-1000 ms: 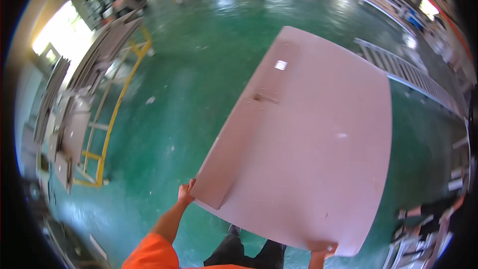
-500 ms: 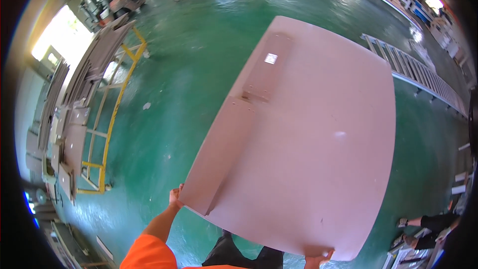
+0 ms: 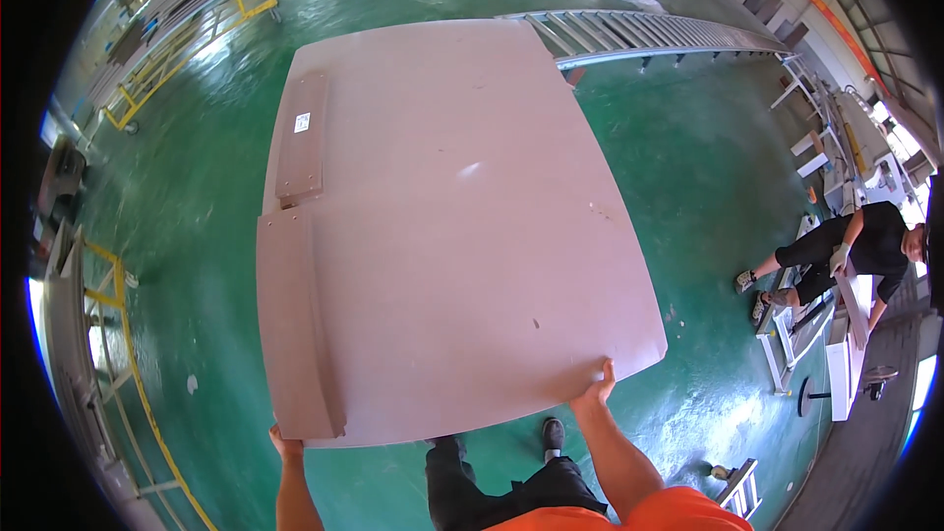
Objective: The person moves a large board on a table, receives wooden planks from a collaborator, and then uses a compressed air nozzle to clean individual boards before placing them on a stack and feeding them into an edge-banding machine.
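Observation:
A large pinkish-brown panel [image 3: 442,236] spans the space in front of me, held by its near edge. My left hand [image 3: 286,443] is closed on its near left corner, mostly hidden under the board. On the near edge toward the right, my right hand [image 3: 596,383] grips with the thumb on top and the fingers out of sight below. Two narrower boards lie along the panel's left side: a longer near one [image 3: 293,324] and a shorter far one [image 3: 304,162], which bears a white label [image 3: 303,122]. Small holes show at their facing ends.
The panel's far edge reaches a roller conveyor [image 3: 629,34]; whether they touch, I cannot tell. Yellow-edged racks [image 3: 123,310] with boards stand at the left. A co-worker in black [image 3: 831,251] handles a board at a stand on the right. Green floor [image 3: 688,187] surrounds the panel.
My view has swung right, and the panel has turned with me, its far end now beside the conveyor. Both hands keep their hold. The co-worker has come more fully into view.

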The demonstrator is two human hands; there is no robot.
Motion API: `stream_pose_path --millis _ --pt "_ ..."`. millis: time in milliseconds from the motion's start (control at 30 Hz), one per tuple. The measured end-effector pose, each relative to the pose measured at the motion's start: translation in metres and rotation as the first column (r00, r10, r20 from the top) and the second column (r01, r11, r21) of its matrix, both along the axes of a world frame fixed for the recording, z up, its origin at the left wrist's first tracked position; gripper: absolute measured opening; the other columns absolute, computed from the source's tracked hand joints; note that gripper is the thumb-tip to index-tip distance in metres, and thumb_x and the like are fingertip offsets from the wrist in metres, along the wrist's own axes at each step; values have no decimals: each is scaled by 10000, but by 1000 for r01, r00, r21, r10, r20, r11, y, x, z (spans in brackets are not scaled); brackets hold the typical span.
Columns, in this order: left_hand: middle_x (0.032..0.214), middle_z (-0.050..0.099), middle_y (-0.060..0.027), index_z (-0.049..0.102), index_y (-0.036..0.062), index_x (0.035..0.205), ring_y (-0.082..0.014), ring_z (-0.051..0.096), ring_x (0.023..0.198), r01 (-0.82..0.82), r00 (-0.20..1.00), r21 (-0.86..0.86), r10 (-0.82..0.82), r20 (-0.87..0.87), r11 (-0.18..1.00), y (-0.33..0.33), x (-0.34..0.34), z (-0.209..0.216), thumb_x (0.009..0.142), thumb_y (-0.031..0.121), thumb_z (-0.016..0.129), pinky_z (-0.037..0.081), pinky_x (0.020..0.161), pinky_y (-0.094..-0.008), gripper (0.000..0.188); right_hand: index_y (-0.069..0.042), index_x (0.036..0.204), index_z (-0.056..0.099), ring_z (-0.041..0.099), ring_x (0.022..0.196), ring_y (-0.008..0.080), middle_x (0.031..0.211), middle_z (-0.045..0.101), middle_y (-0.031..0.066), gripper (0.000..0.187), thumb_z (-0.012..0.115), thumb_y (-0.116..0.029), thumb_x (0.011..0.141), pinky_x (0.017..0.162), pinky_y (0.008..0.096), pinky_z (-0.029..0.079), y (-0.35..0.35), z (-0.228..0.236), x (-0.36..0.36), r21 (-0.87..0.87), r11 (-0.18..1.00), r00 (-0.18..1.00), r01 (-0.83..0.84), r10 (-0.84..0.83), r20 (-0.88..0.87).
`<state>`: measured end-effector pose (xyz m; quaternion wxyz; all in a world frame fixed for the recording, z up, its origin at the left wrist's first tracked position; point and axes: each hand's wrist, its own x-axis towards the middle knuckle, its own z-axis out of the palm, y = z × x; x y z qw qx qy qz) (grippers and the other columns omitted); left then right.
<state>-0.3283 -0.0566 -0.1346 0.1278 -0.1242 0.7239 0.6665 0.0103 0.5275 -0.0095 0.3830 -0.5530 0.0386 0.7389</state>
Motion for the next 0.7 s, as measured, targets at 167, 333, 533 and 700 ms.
stream_pose_path --millis 167,333,533,700 --pt "488 522 -85 534 -42 607 -126 452 479 94 924 -409 -232 -304 908 20 -125 17 905 298 486 348 435 -326 455 -118 1260 492 495 1104 297 1269 493 98 622 596 -539 815 913 484 424 -10 -19 -108 139 988 966 69 -101 237" --pt "507 542 -105 548 -53 614 -128 442 461 50 956 -455 -175 -237 889 31 -244 22 952 383 458 353 439 -329 559 -66 1204 554 557 989 281 1151 564 99 633 634 -542 795 853 432 470 -15 -24 -215 167 982 907 88 -148 393" --pt "515 505 -25 516 -20 552 -107 407 471 -5 986 -155 -21 -165 988 52 -390 28 917 305 515 306 416 -315 489 -29 1122 614 574 861 239 1020 610 85 602 692 -509 767 770 382 490 -16 -38 -338 214 963 870 166 -245 428" --pt "561 483 -1 543 -31 635 -109 402 488 -33 989 -91 19 -144 995 67 -514 27 866 242 548 304 420 -316 357 -19 1097 631 577 864 231 993 622 107 667 680 -579 738 754 360 479 -8 -39 -443 168 984 784 64 -154 601"
